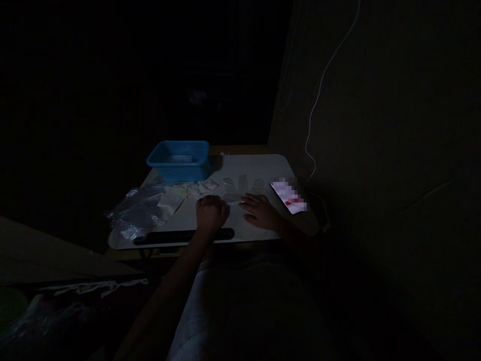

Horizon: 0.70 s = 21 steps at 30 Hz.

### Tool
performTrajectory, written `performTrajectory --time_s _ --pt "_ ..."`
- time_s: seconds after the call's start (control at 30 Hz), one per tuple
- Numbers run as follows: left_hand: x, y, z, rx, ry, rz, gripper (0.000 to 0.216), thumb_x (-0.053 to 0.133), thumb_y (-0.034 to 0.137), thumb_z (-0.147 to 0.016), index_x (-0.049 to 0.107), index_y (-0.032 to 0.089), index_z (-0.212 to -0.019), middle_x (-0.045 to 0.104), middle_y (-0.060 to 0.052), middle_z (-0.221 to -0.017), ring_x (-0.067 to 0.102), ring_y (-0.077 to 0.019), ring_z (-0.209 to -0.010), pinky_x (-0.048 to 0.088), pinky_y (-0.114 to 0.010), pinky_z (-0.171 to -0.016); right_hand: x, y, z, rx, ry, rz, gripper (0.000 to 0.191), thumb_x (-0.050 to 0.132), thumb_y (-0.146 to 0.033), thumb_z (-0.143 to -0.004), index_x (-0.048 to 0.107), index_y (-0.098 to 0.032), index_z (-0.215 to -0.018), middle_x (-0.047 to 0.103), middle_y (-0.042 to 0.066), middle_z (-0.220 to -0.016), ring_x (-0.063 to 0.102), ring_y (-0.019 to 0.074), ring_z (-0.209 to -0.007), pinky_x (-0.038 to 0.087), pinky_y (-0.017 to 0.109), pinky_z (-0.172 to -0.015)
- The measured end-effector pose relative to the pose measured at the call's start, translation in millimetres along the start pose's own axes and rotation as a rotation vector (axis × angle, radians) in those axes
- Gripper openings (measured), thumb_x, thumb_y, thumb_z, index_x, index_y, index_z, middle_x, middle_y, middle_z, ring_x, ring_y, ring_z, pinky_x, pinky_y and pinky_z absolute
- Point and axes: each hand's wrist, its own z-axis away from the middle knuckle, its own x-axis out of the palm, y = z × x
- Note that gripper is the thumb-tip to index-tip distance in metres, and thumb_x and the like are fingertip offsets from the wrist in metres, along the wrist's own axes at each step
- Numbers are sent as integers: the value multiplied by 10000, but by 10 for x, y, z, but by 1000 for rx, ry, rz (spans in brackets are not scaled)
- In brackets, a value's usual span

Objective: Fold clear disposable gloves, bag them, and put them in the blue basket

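Observation:
In the dim head view, my left hand (212, 213) is curled into a fist above the small white table (259, 163). Whatever its fingers may hold is hidden. My right hand (262, 211) lies to its right with the fingers stretched out and slightly apart. Between the two, a clear flat piece (233, 198) lies on the table near my right fingertips. Just beyond are several more see-through pieces, among them an upright-lying strip (242, 182). Small paper packets (209, 185) lie beyond my left fist.
A blue plastic basin (182, 173) stands at the table's back left. Crumpled clear plastic bags (137, 210) cover the left side. A lit phone (287, 195) lies at the right edge, near a hanging white cable (319, 90). A black slot (165, 237) runs along the front edge.

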Motion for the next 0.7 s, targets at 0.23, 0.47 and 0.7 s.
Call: performTrajectory --time_s 0.23,0.47,0.7 --pt "96 -45 -9 67 -26 41 342 364 281 -814 571 135 -1044 596 -139 -1112 491 -282 -1079 283 -485 -933 -3 -1 -3 -4 0 3 419 457 -363 -831 483 -213 -1221 430 85 -1344 310 227 -1268 244 427 -956" --pt "222 -82 -69 248 -162 86 413 312 315 -870 497 117 -1182 498 -150 -1268 390 -251 -1222 321 -440 -937 -19 -15 -6 -2 8 17 416 463 -360 -829 488 -207 -1215 447 79 -1331 324 222 -1259 251 423 -949" --pt "213 -76 -54 215 -152 53 413 327 336 -865 520 129 -1166 506 -144 -1261 396 -261 -1216 332 -438 -932 -29 -19 -5 1 1 15 413 456 -358 -834 488 -208 -1216 433 75 -1343 318 222 -1263 246 421 -955"
